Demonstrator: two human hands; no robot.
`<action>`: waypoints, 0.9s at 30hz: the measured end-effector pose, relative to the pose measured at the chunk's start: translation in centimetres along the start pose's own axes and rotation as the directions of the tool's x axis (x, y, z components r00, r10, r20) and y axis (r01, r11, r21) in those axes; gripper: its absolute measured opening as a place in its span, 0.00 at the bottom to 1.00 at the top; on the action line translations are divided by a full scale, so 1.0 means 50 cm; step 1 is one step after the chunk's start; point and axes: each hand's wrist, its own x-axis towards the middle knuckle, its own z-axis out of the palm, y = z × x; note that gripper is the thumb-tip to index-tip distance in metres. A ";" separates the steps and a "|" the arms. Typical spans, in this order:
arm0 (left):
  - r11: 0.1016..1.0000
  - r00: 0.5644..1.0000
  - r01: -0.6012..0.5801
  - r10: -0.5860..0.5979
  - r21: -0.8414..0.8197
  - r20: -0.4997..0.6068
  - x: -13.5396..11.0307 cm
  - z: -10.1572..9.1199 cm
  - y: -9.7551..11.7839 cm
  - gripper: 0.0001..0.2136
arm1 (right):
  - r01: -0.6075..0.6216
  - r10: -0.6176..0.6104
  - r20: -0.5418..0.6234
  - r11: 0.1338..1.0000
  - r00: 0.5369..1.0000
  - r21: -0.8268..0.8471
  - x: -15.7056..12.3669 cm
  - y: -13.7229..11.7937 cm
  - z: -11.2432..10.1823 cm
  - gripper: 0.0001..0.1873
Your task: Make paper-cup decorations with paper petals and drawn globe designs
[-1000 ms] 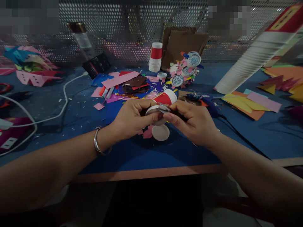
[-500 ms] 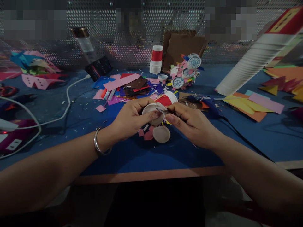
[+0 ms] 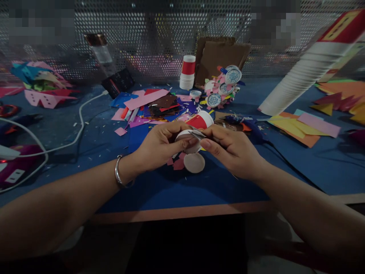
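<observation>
My left hand (image 3: 158, 146) is closed, pinching a shallow round piece cut from a white paper cup (image 3: 183, 134) between thumb and fingers. Closed too, my right hand (image 3: 234, 148) grips a small pointed metal blade (image 3: 196, 134) whose tip lies at the piece's rim. My fingers hide the rest of the blade. Just below them, a second round cup bottom (image 3: 194, 163) rests on the blue table, beside pink paper scraps (image 3: 178, 164). Right behind my fingers lies a red and white paper cup (image 3: 203, 119).
Behind are paper scraps (image 3: 162, 104), stacked cups (image 3: 187, 72) and a decorated cup-bottom cluster (image 3: 225, 89). A tall cup stack (image 3: 302, 74) leans at right, near a corded blue tool (image 3: 255, 131). A white cable (image 3: 82, 114) crosses the left side.
The cup piece has tilted in my left hand, so its white side wall shows more. My right hand has shifted slightly, and more of the blade shows over the rim.
</observation>
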 end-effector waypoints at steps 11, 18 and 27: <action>0.997 0.999 -0.036 0.036 0.070 0.005 -0.004 0.006 0.013 0.12 | 0.113 -0.121 -0.052 0.984 0.991 -0.139 -0.003 -0.010 -0.004 0.18; 0.997 0.999 -0.041 0.042 0.068 -0.012 -0.004 0.006 0.012 0.09 | 0.117 -0.131 -0.068 0.977 0.989 -0.179 -0.003 -0.009 -0.003 0.20; 0.995 0.997 -0.078 0.078 0.053 0.003 -0.002 0.004 0.001 0.10 | 0.111 -0.125 -0.067 0.976 0.990 -0.187 -0.006 -0.016 -0.007 0.18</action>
